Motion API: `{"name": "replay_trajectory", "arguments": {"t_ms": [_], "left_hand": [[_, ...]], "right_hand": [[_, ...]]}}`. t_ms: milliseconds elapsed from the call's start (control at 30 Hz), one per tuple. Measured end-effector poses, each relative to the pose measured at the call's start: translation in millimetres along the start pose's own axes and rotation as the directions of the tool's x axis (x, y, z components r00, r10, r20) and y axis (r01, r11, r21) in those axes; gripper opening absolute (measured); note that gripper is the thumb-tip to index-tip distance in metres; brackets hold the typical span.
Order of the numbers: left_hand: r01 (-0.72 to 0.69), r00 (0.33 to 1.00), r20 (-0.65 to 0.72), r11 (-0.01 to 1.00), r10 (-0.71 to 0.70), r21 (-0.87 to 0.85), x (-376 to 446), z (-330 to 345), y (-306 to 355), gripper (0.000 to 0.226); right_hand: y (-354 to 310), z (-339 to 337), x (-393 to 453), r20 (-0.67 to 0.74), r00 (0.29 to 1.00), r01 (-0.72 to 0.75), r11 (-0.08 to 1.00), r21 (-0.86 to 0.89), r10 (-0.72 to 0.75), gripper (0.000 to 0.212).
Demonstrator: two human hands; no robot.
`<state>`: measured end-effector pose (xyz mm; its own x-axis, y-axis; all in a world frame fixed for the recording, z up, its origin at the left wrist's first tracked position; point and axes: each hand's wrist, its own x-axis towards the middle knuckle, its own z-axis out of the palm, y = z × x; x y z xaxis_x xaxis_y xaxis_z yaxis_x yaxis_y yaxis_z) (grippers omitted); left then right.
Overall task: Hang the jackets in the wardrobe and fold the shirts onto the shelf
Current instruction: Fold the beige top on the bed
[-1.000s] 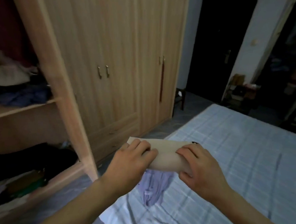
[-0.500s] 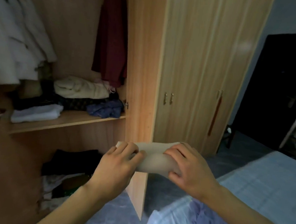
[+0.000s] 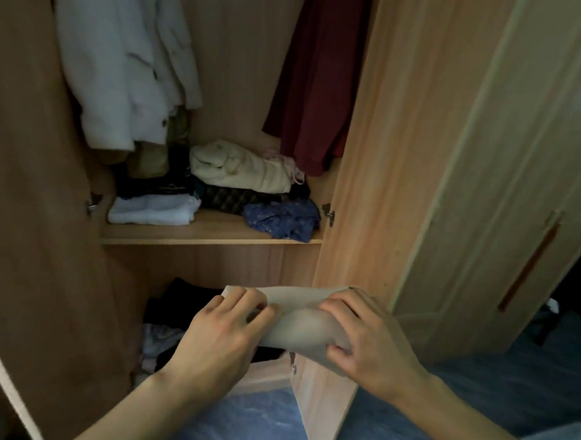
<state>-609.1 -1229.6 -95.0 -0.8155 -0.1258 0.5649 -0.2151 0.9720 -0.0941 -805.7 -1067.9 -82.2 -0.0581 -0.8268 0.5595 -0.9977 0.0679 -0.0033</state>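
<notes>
A folded beige shirt [image 3: 302, 317] is held in front of the open wardrobe. My left hand [image 3: 222, 338] grips its left end and my right hand [image 3: 373, 344] grips its right end, fingers curled over the fabric. Above and beyond it runs the wooden shelf [image 3: 210, 237], which carries a folded white garment [image 3: 152, 209], a cream bundle [image 3: 241, 167] on dark clothes and a crumpled blue garment [image 3: 282, 217]. A white jacket [image 3: 122, 56] and a dark red jacket [image 3: 316, 75] hang above the shelf.
Open wardrobe doors stand at the left [image 3: 28, 203] and at the right [image 3: 369, 190]. The bottom compartment holds dark and pale clothes [image 3: 175, 308]. Closed wardrobe doors [image 3: 508, 199] lie to the right. The floor [image 3: 253, 421] is blue-grey.
The view has swung left from the bed to face the open wardrobe compartment. Both hands keep their grip on the folded beige shirt, now nearer the shelves.
</notes>
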Motion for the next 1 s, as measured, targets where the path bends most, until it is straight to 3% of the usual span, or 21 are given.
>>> {"name": "replay_trajectory", "arguments": {"t_ms": [467, 600, 800, 933, 1000], "left_hand": [[0.127, 0.984, 0.096, 0.974, -0.147, 0.19, 116.0, 61.5, -122.9, 0.051], [0.14, 0.979, 0.119, 0.97, -0.166, 0.2, 116.4, 91.0, -166.6, 0.042], [0.19, 0.965, 0.148, 0.966, -0.217, 0.176, 127.6, 132.8, -236.6, 0.054], [0.185, 0.973, 0.106, 0.966, -0.206, 0.178, 151.9, 153.7, -299.1, 0.034], [0.168, 0.979, 0.086, 0.972, -0.184, 0.167, 168.0, 162.8, -329.5, 0.036]], "right_hand": [[121.4, 109.1, 168.8, -0.102, 0.986, 0.151, 0.975, 0.161, -0.135, 0.055], [132.1, 151.6, 211.4, -0.058, 0.978, 0.206, 0.971, 0.119, -0.2, 0.057], [145.6, 214.9, 279.9, 0.017, 0.967, 0.25, 0.965, 0.082, -0.252, 0.056], [151.2, 248.4, 333.1, 0.038, 0.976, 0.21, 0.974, 0.086, -0.213, 0.056], [159.6, 262.4, 363.3, 0.05, 0.975, 0.211, 0.975, 0.064, -0.215, 0.058]]}}
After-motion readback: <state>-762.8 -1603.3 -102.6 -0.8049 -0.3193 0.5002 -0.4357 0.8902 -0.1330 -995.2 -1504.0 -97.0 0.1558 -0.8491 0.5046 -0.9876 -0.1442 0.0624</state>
